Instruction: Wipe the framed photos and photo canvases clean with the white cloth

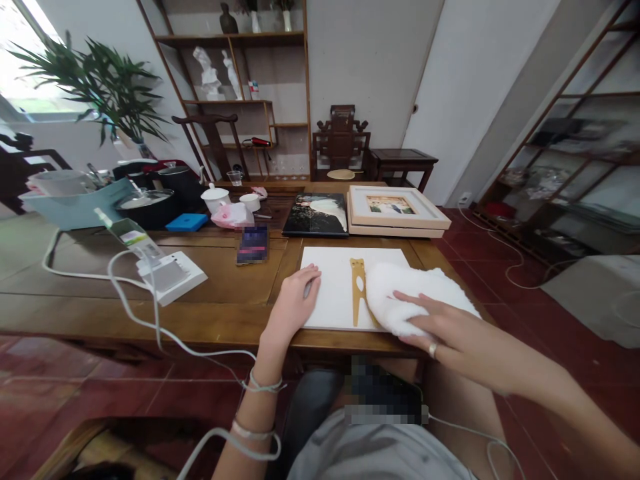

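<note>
My left hand [295, 300] rests at the left edge of a flat white board [333, 293], its fingers stretched forward and a gap beside the thumb. Upright on the board, as seen from here, lies a flat golden-yellow cut-out [358, 290] with an oval hole and two pointed legs. A fluffy white towel [420, 293] covers the board's right part and overhangs its edge. My right hand [450, 333], with a ring on one finger, grips the bunched near side of the towel. Another golden strip shows at the towel's left border, mostly hidden.
Behind the board lie a dark photo panel [316, 215] and a framed picture [399, 208]. A blurred phone [253, 245], a white box [173, 277], a blue box [187, 222], pots and a teapot [215, 198] stand leftward. A white cable [125, 303] trails past my left arm.
</note>
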The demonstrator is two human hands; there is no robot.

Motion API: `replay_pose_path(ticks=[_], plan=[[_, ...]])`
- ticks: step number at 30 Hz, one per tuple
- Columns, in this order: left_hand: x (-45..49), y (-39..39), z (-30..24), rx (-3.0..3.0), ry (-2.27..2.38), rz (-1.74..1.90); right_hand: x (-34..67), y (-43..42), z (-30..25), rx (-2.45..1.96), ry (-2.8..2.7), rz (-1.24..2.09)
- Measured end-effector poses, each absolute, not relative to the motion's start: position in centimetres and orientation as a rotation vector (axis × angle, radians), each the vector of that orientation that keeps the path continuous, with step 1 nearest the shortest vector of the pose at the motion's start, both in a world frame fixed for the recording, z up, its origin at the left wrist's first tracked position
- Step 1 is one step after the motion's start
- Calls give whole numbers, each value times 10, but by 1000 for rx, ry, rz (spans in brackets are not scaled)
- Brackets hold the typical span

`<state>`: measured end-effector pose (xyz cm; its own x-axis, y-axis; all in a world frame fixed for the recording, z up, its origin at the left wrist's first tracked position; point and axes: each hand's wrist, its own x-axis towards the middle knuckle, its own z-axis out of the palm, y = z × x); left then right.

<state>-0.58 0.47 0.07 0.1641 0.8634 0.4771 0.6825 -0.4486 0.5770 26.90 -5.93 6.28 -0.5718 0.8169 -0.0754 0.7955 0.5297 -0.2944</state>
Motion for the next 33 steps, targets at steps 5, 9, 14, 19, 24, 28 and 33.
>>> replay_pose_path(ticks=[5,9,14,19,24,28,33], plan=[[-6,4,1,2204,1495,1160,273,-11,43,-1448,-2555,364],[-6,4,0,2200,1492,1162,270,21,30,-1421,-2514,162],[-6,3,2,2194,1495,1154,264,30,20,-1392,-2505,-15],[-5,3,2,2196,1501,1140,253,-2,27,-1371,-2559,10],[-5,4,3,2191,1513,1132,246,-42,43,-1345,-2656,88],[-5,3,4,2186,1530,1117,249,-51,47,-1329,-2665,146],[-5,4,3,2201,1517,1130,254,-43,42,-1286,-2640,146]])
